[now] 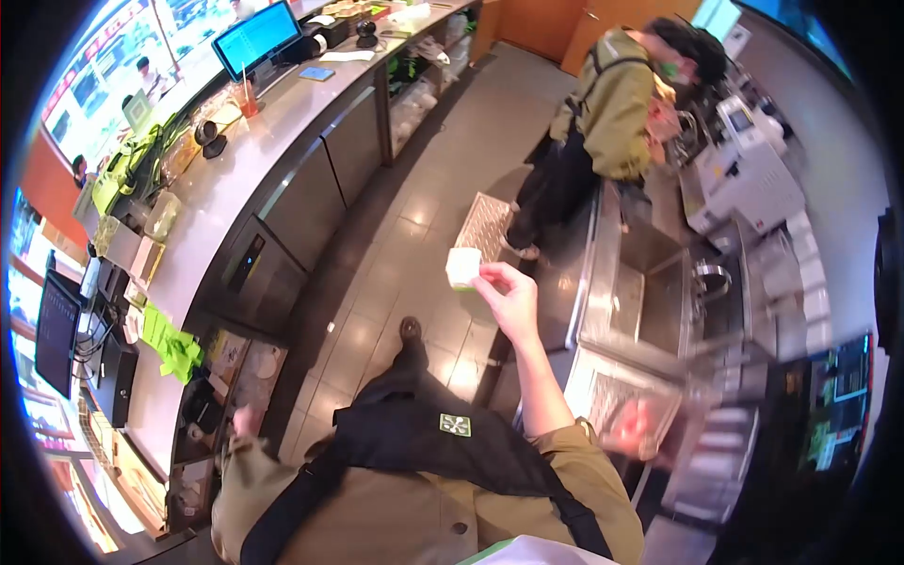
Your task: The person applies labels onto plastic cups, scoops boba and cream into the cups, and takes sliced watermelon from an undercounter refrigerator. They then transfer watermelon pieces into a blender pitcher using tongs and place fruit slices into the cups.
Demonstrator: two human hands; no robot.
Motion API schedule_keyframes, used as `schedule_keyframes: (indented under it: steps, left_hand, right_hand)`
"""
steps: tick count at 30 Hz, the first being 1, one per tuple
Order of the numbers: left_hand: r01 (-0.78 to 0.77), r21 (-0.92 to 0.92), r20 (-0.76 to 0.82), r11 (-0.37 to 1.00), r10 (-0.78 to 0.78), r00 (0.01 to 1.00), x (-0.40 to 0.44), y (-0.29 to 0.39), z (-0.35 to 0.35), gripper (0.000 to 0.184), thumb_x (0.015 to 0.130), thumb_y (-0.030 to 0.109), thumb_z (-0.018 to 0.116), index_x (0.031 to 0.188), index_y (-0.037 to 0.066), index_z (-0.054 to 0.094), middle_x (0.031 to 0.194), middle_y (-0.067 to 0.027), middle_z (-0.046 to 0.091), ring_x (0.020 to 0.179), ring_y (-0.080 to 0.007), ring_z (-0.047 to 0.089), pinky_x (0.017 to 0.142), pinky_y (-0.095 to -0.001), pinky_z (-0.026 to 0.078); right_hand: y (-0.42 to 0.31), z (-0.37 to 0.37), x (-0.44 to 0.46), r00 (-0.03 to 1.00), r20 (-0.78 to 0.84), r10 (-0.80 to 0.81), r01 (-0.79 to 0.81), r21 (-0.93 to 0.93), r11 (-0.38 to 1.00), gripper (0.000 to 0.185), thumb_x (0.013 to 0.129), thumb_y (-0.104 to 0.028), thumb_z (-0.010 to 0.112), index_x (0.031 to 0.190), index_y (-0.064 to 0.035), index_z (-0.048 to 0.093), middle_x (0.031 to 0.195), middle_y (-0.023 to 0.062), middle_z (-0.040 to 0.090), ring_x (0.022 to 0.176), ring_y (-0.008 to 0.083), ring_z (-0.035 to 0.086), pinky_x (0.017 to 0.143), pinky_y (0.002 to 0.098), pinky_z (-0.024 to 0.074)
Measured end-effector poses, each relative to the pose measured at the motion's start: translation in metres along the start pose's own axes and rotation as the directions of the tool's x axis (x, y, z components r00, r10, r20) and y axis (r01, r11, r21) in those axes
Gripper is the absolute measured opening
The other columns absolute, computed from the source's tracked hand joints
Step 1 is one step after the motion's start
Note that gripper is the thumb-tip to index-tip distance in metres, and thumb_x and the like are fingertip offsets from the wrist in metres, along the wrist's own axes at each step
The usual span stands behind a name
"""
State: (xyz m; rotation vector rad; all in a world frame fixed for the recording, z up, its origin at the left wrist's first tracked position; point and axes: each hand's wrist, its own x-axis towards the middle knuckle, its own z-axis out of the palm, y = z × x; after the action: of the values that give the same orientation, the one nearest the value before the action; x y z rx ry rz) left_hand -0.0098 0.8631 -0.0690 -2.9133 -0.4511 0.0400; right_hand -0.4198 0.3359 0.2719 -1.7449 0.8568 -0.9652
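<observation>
My right hand (511, 299) reaches forward over the aisle floor, its thumb and fingers pinched on a small white box-like piece (462, 267) with a green lower edge. I cannot make out exactly what that piece is. My left hand (249, 421) hangs low at the left, beside the open shelves under the counter. It is smeared by motion, so its fingers do not show clearly. At the bottom edge, a white sheet-like thing with a green border (546, 552) shows in front of my chest.
A co-worker in an olive jacket (614, 104) bends over the right-hand worktop. Beside their feet is a crate-like perforated thing (482, 226). A steel sink (626, 292) and a white machine (749, 184) line the right. The long counter (226, 179) on the left carries a monitor (256, 40).
</observation>
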Motion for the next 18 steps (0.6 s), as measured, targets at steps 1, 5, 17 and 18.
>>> schedule_keyframes:
  steps: [1,5,17,18]
  left_hand:
    - [0.032,0.067,0.236,0.997,-0.047,0.971,-0.007,-0.011,-0.008,0.030,0.080,0.028,0.053,0.094,0.002,0.060,0.091,-0.0175,0.059,0.086,-0.0328,0.057,0.076,-0.0437,0.046]
    - [-0.195,0.044,0.670,0.980,0.116,0.734,-0.051,0.076,-0.014,0.034,0.080,0.031,0.055,0.093,0.000,0.060,0.089,-0.0184,0.060,0.085,-0.0315,0.059,0.074,-0.0416,0.046]
    - [-0.048,-0.998,0.046,0.042,0.994,-0.101,-0.193,0.794,-0.333,0.038,0.087,0.032,0.058,0.110,0.002,0.056,0.093,-0.0043,0.061,0.084,-0.0112,0.057,0.075,-0.0246,0.046]
    - [0.074,-0.996,0.042,0.060,0.975,-0.219,-0.215,0.825,-0.397,0.050,0.086,0.042,0.054,0.114,0.001,0.054,0.100,-0.0098,0.061,0.093,-0.0140,0.056,0.080,-0.0267,0.044]
  right_hand:
    - [-0.012,0.016,0.036,0.998,0.052,0.048,-0.060,0.269,0.961,0.016,0.074,-0.004,0.067,0.089,-0.0004,0.065,0.080,0.0070,0.066,0.076,0.0119,0.062,0.070,0.0242,0.0479]
    - [-0.005,0.064,0.169,0.977,0.139,-0.160,0.130,0.201,0.971,0.014,0.074,-0.001,0.068,0.087,0.0002,0.064,0.079,0.0024,0.063,0.072,0.0075,0.058,0.067,0.0216,0.0465]
    - [0.140,0.066,0.456,0.965,0.066,0.255,-0.263,0.178,0.948,0.017,0.074,-0.009,0.071,0.083,0.0022,0.062,0.072,0.0066,0.064,0.066,0.0096,0.060,0.061,0.0216,0.0462]
    - [0.159,0.061,0.478,0.958,0.024,0.287,-0.286,0.189,0.940,0.017,0.074,-0.008,0.071,0.083,0.0026,0.062,0.071,0.0062,0.064,0.064,0.0090,0.059,0.059,0.0209,0.0453]
